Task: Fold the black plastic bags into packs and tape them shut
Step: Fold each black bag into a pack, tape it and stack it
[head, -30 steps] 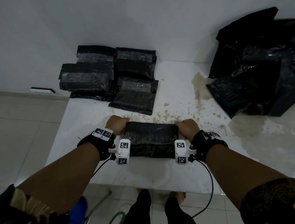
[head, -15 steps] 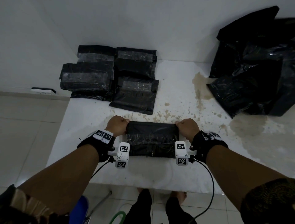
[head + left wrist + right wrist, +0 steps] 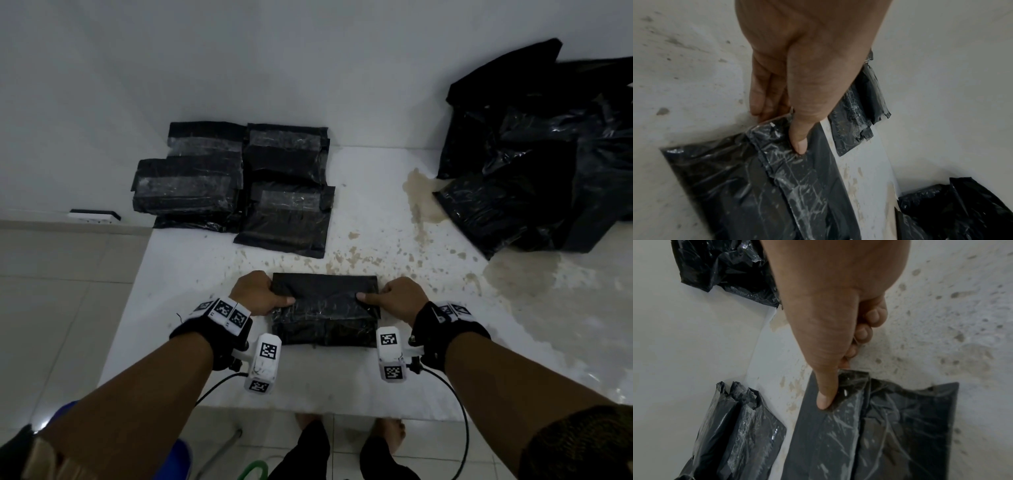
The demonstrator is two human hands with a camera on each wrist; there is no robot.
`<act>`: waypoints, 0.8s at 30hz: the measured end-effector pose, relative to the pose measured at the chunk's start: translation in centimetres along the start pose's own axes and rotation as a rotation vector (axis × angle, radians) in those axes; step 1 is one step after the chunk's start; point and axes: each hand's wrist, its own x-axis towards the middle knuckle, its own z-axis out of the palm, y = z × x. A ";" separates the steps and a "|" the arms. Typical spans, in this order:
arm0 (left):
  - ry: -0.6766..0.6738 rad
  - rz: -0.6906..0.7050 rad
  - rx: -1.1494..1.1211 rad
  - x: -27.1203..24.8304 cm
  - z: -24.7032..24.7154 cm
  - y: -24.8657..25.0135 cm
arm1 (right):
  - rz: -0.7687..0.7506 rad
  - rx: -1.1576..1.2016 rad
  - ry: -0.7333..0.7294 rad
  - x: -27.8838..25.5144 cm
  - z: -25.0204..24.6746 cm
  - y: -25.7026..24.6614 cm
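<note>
- A folded black pack [image 3: 325, 310] lies flat on a white, stained tabletop [image 3: 342, 373], directly between the two hands.
- The left hand [image 3: 260, 294] grips the pack's left end: the thumb [image 3: 799, 142] presses on top of the glossy folded flap, and the fingers [image 3: 760, 104] curl around the end's edge.
- The right hand [image 3: 399, 299] grips the pack's right end the same way, with its thumb [image 3: 825, 400] on top and its fingers [image 3: 865, 332] curled beside and under the edge.
- The two hands are apart, one clamped on each end of the pack, with the thumbs pointing toward each other.
- The pack's upper flap is folded toward the person and shows shiny creases; a lower layer sticks out nearer the person.
- Beyond the left hand, near the wall, sits a group of finished packs [image 3: 236, 181], some stacked, with clear shiny tape across their tops.
- Beyond the right hand, well apart from it, is a loose heap of black bags [image 3: 544, 164] against the wall.
- Brownish stains [image 3: 421, 202] spread over the tabletop between the heap and the right hand.
- Each wrist wears a black strap with a white camera block carrying square printed markers.
- Below the tabletop's near edge, a tiled floor [image 3: 61, 298] and the person's bare feet show.
</note>
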 end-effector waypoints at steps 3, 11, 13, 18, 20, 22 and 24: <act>-0.007 -0.019 0.011 0.0 0.1 0.0 | 0.023 0.007 0.003 -0.3 0.3 0.0; -0.113 -0.126 -0.040 0.1 0.4 0.6 | 0.034 -0.003 0.029 -0.9 1.0 -0.2; -0.153 -0.135 -0.063 0.1 0.4 0.5 | 0.038 0.015 0.035 -1.1 1.3 -0.2; -0.071 -0.081 0.072 0.4 1.2 -0.6 | 0.049 0.003 0.084 -2.3 1.8 -0.6; -0.051 -0.069 0.066 0.3 1.3 -0.7 | 0.061 -0.035 0.098 -2.5 1.9 -0.8; -0.028 -0.062 0.077 -0.1 1.2 -0.5 | 0.072 -0.079 0.093 -2.6 2.1 -1.1; 0.009 -0.065 0.096 -0.5 1.2 -0.4 | 0.077 -0.126 0.089 -2.7 2.2 -1.3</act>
